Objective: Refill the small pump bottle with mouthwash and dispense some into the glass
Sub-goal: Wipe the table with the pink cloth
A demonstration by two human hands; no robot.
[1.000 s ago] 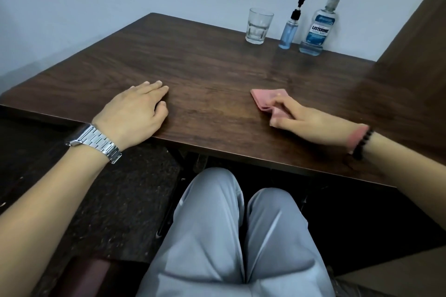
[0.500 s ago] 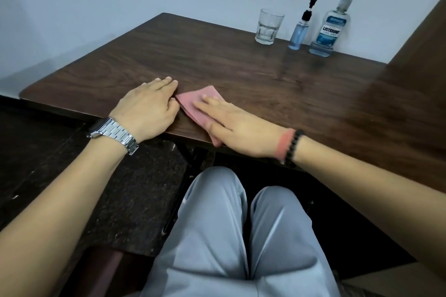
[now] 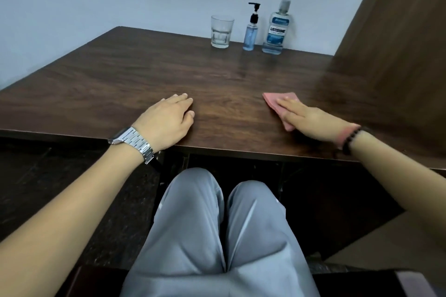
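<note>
At the far edge of the dark wooden table (image 3: 144, 75), against the wall, stand three things in a row: a clear glass (image 3: 222, 31), a small pump bottle (image 3: 251, 31) with blue liquid and a black pump, and a capped mouthwash bottle (image 3: 276, 29) with a blue label. My left hand (image 3: 169, 123) rests flat on the table near the front edge, holding nothing. My right hand (image 3: 311, 120) presses with straight fingers on a folded pink cloth (image 3: 274, 102) at the front right. Both hands are far from the bottles.
A brown wooden panel (image 3: 398, 43) rises along the table's right side. A pale wall stands behind the table. My legs in grey trousers (image 3: 217, 236) are under the front edge. I wear a metal watch (image 3: 132, 142) on the left wrist.
My right hand has slid the pink cloth from beside my left hand back to the right along the table. The left hand has stayed in place.
</note>
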